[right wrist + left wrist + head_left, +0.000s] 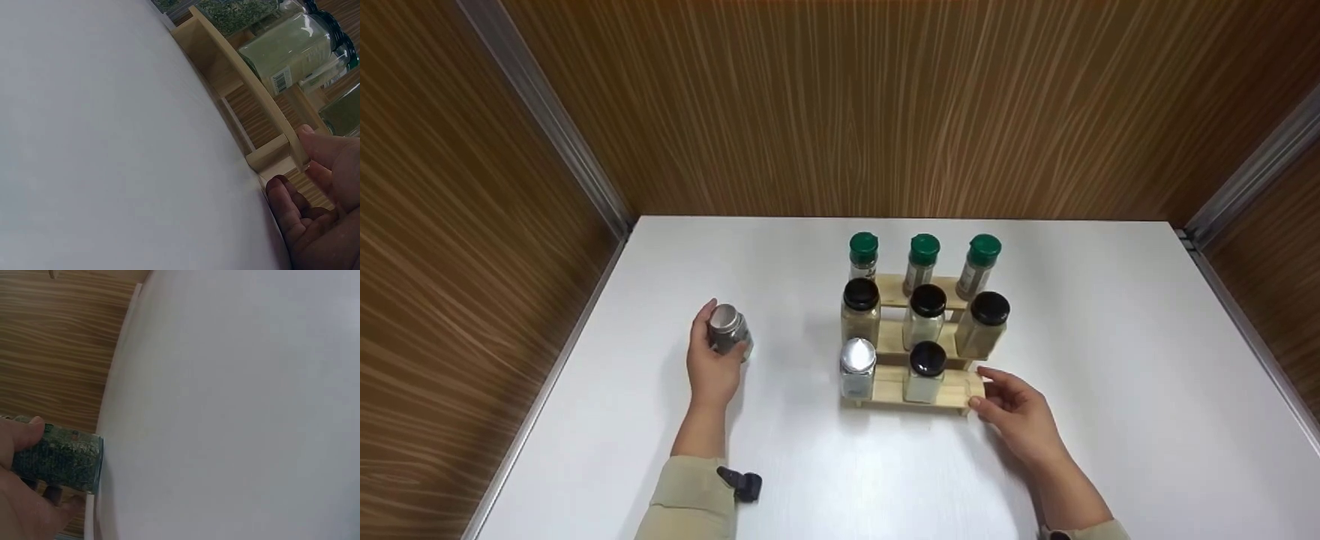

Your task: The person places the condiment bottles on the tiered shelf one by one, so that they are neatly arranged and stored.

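My left hand (715, 371) grips a glass spice jar (730, 334) with a silver lid, left of the rack. Green dried herbs fill that jar (62, 458) in the left wrist view; its base is at or close to the tabletop, and I cannot tell whether it touches. A three-step wooden spice rack (952, 388) stands right of centre. At the right end of its lowest step, my right hand (1020, 412) pinches the wood between thumb and fingers. On that step are a silver-lidded jar (857, 371) at the left and a black-lidded jar (924, 375) in the middle.
Three jars with black lids, one of them a middle jar (926, 319), fill the second step. Three green-capped bottles, including a right one (979, 266), stand on the top step. Wood-grain panels (840, 112) border the white table (810, 465) at the back and sides.
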`<state>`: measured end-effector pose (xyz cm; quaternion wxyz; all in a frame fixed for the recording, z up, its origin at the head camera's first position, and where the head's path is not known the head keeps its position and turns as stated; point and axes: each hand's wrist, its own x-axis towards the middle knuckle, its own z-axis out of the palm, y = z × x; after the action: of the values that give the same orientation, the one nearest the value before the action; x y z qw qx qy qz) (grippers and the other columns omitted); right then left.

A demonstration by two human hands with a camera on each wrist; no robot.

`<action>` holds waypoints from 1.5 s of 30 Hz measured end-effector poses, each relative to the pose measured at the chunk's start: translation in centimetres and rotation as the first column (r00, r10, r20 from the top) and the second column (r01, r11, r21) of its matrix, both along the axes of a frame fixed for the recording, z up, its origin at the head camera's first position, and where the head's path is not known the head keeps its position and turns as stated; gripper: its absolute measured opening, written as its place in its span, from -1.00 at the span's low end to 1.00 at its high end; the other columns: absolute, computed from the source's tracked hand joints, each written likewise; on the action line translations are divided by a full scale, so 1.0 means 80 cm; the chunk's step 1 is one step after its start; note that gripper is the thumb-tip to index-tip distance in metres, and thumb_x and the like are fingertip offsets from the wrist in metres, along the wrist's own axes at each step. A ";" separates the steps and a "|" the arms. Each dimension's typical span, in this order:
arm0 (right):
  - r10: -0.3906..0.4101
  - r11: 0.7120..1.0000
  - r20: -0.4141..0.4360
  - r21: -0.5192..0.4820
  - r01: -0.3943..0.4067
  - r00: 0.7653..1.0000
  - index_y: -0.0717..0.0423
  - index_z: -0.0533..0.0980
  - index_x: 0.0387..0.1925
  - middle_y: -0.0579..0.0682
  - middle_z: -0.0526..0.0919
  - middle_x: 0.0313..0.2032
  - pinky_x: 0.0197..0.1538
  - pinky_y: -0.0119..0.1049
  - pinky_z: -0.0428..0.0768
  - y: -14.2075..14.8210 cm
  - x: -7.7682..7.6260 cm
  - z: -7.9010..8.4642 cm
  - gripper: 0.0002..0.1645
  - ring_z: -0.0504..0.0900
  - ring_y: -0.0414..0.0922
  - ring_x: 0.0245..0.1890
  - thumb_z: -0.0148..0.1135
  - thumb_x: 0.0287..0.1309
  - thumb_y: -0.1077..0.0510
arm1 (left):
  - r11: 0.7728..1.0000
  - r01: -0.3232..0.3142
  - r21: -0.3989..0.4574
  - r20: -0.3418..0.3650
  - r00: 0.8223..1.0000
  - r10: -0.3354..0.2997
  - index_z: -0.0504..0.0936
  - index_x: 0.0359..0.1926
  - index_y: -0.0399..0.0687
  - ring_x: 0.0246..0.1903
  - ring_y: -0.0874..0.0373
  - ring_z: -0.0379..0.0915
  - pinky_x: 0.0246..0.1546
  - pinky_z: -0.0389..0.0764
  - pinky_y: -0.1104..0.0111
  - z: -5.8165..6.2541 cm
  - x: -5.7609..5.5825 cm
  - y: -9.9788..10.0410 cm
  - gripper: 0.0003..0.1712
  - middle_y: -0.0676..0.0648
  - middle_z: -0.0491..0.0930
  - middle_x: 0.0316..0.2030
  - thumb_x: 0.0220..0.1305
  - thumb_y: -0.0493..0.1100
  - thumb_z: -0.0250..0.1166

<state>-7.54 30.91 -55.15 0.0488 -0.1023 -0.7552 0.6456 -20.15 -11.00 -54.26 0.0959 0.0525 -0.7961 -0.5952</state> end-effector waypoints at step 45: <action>0.052 0.998 -0.018 -0.025 -0.052 0.998 0.42 0.46 0.35 0.32 0.70 -0.06 -0.18 -0.39 0.70 -0.003 0.001 -0.002 -0.15 0.74 -0.09 -0.21 0.50 -0.04 0.61 | 0.995 0.087 0.056 -0.373 0.926 -0.060 0.39 0.52 -0.18 0.24 -0.10 0.54 0.03 0.68 -0.04 0.156 0.104 0.083 -0.11 -0.23 0.57 0.28 0.19 -0.51 0.48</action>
<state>-7.49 30.65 -55.28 0.0370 -0.0777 -0.7489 0.6571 -11.80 -4.33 -41.74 0.2199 -0.0873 -0.7434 -0.6255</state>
